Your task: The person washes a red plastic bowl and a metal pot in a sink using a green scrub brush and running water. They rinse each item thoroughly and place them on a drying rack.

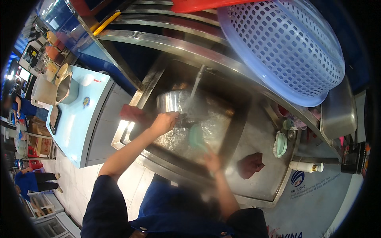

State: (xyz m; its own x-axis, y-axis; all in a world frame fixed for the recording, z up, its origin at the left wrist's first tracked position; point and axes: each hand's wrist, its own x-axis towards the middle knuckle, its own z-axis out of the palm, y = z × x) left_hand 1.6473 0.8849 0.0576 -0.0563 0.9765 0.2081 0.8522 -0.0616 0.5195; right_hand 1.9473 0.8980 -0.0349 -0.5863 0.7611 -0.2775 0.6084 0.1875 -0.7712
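Note:
A shiny metal pot [169, 102] is tilted under the stream from the faucet [197, 79] in the steel sink [238, 131]. My left hand [165, 122] grips the pot at its rim or handle; which one is unclear. Blurred by motion, my right hand [212, 160] is just below a pale green tool [196, 135], perhaps a brush or scoop, and appears to hold it. Water covers the sink bottom. A dark red cloth [131, 113] lies over the sink's left edge, beside my left forearm.
On the right drainboard lie another dark red cloth [250, 165] and a green scrub brush [280, 145], near a pump bottle [306, 167]. A blue plastic basket [285, 50] overhangs from the steel rack [166, 44]. A light blue chest freezer [80, 113] stands left. Two people are farther off.

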